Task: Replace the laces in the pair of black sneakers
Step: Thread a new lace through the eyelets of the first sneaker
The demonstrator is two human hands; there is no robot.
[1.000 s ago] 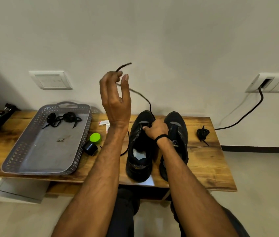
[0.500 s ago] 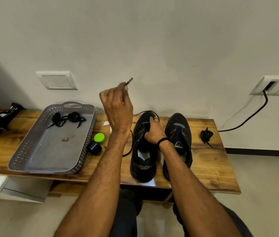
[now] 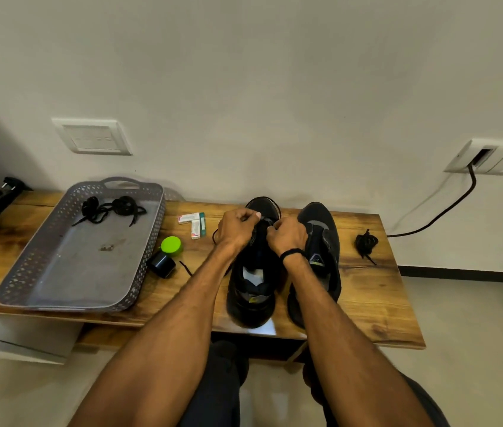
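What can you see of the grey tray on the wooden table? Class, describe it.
The grey tray looks plastic: rectangular, rounded corners, low walls pierced with small holes, a handle cut-out at its far end. It lies flat on the left of the wooden table. A tangle of black laces rests at its far end, and small dark specks mark its floor.

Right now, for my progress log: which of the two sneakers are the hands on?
The left sneaker, nearer the tray: the left hand and right hand grip its upper. The right sneaker stands beside it, unheld.
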